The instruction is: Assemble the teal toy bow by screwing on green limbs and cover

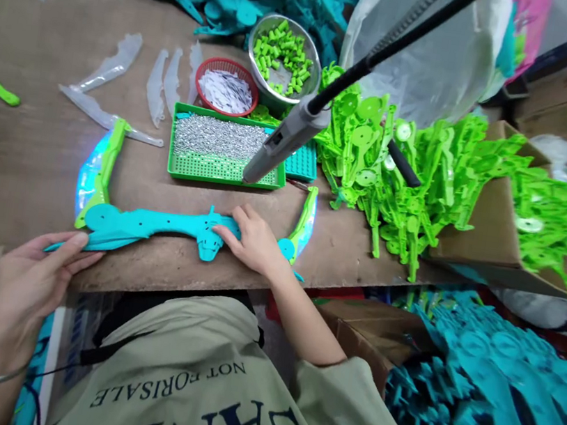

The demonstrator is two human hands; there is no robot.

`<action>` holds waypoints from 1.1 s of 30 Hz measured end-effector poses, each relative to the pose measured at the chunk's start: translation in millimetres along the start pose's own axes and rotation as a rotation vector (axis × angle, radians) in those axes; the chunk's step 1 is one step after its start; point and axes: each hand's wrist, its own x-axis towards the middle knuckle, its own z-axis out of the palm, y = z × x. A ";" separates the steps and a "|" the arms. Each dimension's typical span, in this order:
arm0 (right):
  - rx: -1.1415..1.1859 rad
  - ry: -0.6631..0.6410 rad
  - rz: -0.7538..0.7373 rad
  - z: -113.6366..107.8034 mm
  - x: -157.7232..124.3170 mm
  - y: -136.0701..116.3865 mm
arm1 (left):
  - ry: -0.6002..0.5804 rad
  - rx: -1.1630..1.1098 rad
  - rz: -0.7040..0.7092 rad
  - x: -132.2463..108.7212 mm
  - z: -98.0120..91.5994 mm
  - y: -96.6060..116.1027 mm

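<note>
A teal and green toy bow (155,223) lies along the front edge of the wooden table (22,155), its green limbs curving away at both ends. My right hand (254,240) rests on the teal middle piece, fingers curled down and pressing on it. My left hand (28,282) holds the left end of a loose teal plastic strip (92,240) at the table's edge, thumb and fingers pinched on it.
Behind the bow stand a green tray of small metal screws (213,146), a red basket of white bits (226,87) and a steel bowl of green pegs (284,54). A hanging electric screwdriver (286,139) dangles over the tray. Green parts (426,176) pile up at right.
</note>
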 end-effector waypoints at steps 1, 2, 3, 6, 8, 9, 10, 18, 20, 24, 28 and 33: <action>0.014 0.004 -0.013 0.9 -1.9 2.2 | -0.003 0.003 -0.014 -0.5 0.4 0.9; 0.031 0.017 -0.032 2.1 -3.2 4.7 | -0.007 0.005 -0.027 -0.8 0.5 1.4; 0.053 0.050 -0.053 3.1 -3.7 7.3 | -0.013 0.008 -0.036 -0.9 0.1 1.4; 0.160 0.387 -0.034 3.4 1.0 13.5 | -0.028 0.030 -0.031 0.1 -3.9 -1.6; 0.271 0.707 0.041 -0.7 10.6 14.6 | -0.039 0.037 -0.005 1.5 -7.8 -5.5; 0.333 0.825 0.067 -4.1 17.2 14.1 | -0.047 0.036 0.010 2.2 -9.7 -7.7; 0.393 0.891 0.072 -8.1 24.7 12.8 | -0.056 0.031 0.022 2.9 -11.4 -9.7; 0.742 0.667 -0.040 -43.2 81.1 -11.5 | -0.135 0.037 0.059 9.2 -21.7 -22.0; 0.781 0.688 -0.071 -44.7 93.4 -17.6 | -0.146 0.067 0.086 10.3 -24.3 -24.9; 0.813 0.774 -0.088 -32.4 120.1 -21.4 | -0.167 0.122 0.112 9.8 -28.2 -30.2; 0.814 0.783 -0.078 -17.1 137.7 -16.6 | -0.167 0.171 0.153 8.8 -29.9 -33.2; 0.763 0.801 -0.067 -12.7 142.1 -12.9 | -0.203 0.191 0.134 11.1 -31.9 -32.6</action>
